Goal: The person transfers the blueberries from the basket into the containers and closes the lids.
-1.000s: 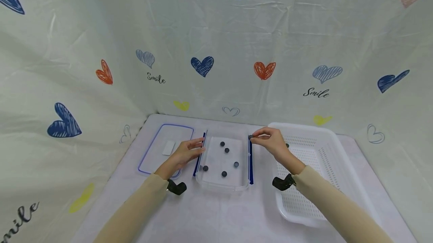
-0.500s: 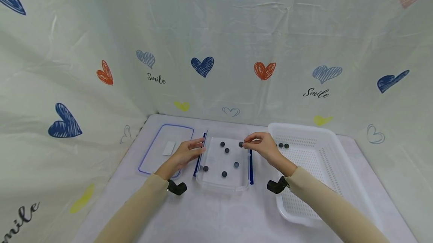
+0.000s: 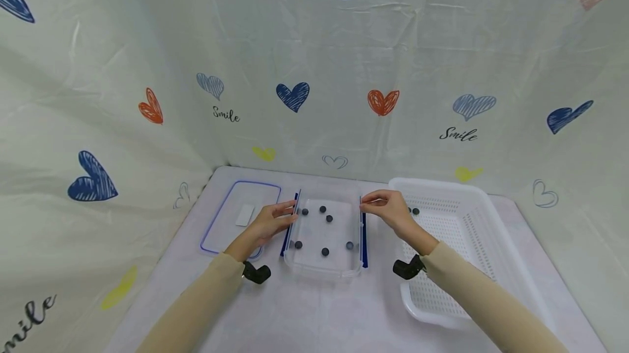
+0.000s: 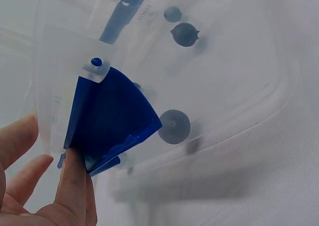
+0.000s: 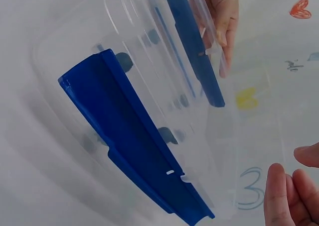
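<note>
Between the hands, a clear plastic box (image 3: pixel 314 233) with dark blue side latches (image 4: pixel 114 116) stands on the table with several blueberries (image 3: pixel 325 252) scattered inside. My left hand (image 3: pixel 272 222) holds the box's left side, its fingers at the rim and latch; the left wrist view shows a finger against the latch's end. Over the right rim hovers my right hand (image 3: pixel 392 211). Its fingertips (image 5: pixel 276 186) look slightly apart in the right wrist view, with nothing seen between them. More blueberries (image 3: pixel 416 211) lie in the white basket, partly behind this hand.
The white perforated basket (image 3: pixel 442 189) stands to the right, under the right forearm. A clear lid (image 3: pixel 223 200) with a blue seal lies to the left, bearing a small white rectangle (image 3: pixel 244 215). A heart-print curtain (image 3: pixel 339 69) hangs behind the table.
My right hand carried a blueberry over the box, let it go, and moved back to the right rim. A blueberry now lies near the left wall; another shifted rightward. My left hand stayed put.
</note>
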